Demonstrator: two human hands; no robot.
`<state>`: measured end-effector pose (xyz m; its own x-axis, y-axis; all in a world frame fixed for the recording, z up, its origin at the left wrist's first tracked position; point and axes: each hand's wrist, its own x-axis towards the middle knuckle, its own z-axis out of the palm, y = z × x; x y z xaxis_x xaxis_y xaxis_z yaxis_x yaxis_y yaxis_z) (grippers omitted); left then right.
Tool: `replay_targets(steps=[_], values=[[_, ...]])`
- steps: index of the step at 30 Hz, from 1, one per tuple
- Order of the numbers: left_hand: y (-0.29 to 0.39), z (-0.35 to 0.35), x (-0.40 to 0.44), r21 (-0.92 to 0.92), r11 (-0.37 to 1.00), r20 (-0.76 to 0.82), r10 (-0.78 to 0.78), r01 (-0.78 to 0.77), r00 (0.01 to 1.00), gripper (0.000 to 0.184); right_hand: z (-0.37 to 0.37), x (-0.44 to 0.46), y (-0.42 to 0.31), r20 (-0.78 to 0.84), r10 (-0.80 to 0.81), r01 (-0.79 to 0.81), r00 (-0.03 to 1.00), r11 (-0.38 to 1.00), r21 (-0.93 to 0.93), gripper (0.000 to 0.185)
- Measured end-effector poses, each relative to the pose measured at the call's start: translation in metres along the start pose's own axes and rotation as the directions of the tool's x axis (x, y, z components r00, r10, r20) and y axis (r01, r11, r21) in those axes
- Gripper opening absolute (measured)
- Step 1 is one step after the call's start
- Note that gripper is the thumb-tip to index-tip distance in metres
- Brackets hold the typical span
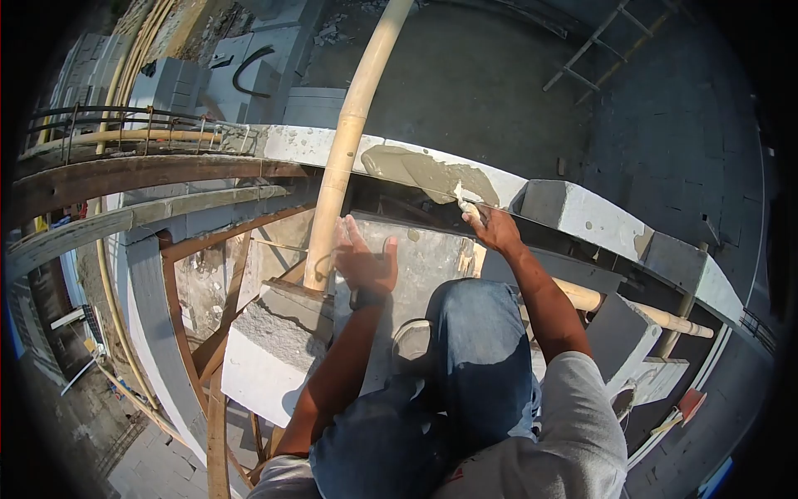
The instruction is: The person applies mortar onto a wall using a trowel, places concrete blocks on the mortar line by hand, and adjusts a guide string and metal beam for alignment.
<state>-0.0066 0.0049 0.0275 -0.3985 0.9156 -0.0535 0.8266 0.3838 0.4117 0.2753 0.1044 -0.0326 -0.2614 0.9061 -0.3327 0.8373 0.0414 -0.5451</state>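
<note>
My right hand [492,229] is closed around the mortar-smeared handle of a trowel [462,196]. Its blade is hard to separate from the wet grey mortar [416,169] spread along the top of the white block wall [320,143]. My left hand [366,262] is raised with its fingers stretched out and nothing in it. Beside those fingers, a thick bamboo pole [352,116] slants up across the wall; whether they touch it I cannot tell. A light-coloured block [557,208] sits on the wall to the right of the mortar.
A rough white block [270,349] lies left of my knees, on the scaffold. Wooden beams [150,179] and steel rebar [75,125] run along the left. Beyond the wall, a ladder [594,58] stands over the floor far below. A hand tool with a reddish face [690,405] lies at lower right.
</note>
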Motion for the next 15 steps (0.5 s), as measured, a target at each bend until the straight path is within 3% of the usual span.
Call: replay_targets(steps=[3, 9, 12, 15], values=[[-0.001, 0.002, 0.002, 0.019, 1.0, -0.01, -0.002, 0.002, 1.0, 0.095, -0.006, -0.022, 0.013, 0.113, 0.223, -0.229, 0.968, 0.973, 0.042, 0.054], [-0.004, 0.009, 0.001, 0.098, 0.994, -0.076, 0.061, -0.053, 0.995, 0.093, -0.01, -0.069, 0.015, 0.024, 0.328, -0.328, 0.945, 0.94, 0.097, 0.049], [-0.003, 0.008, 0.0, 0.058, 0.998, -0.034, 0.003, -0.001, 0.999, 0.095, 0.004, -0.087, 0.02, -0.021, 0.374, -0.372, 0.927, 0.926, 0.067, 0.051], [-0.009, 0.014, 0.0, 0.07, 0.998, -0.05, 0.013, -0.01, 0.999, 0.095, 0.014, -0.102, 0.033, -0.094, 0.391, -0.37, 0.916, 0.91, 0.185, 0.052]])
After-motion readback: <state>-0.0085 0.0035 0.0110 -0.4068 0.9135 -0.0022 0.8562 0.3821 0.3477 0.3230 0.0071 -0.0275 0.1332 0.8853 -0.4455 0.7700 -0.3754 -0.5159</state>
